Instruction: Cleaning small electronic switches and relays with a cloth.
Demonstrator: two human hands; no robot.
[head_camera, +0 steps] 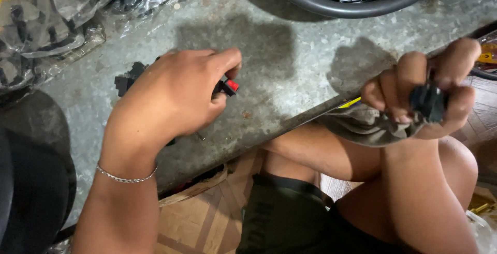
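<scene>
Dim overhead light, hard shadows of hands on grey slab, slight motion blur, corners dark.

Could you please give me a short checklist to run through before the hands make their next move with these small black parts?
1. Left hand has hold of the black part with the red button: ok, fingertips pinch it just above the grey slab.
2. Right hand grips its black part: ok, fingers closed round it.
3. Second loose black part lies within reach: ok, beside the left hand.
4. The clear bag under the right hand is open: cannot tell.
5. Black bowl of parts stands apart from both hands: ok.
6. Orientation of the gripped part: cannot tell, mostly hidden by fingers.
</scene>
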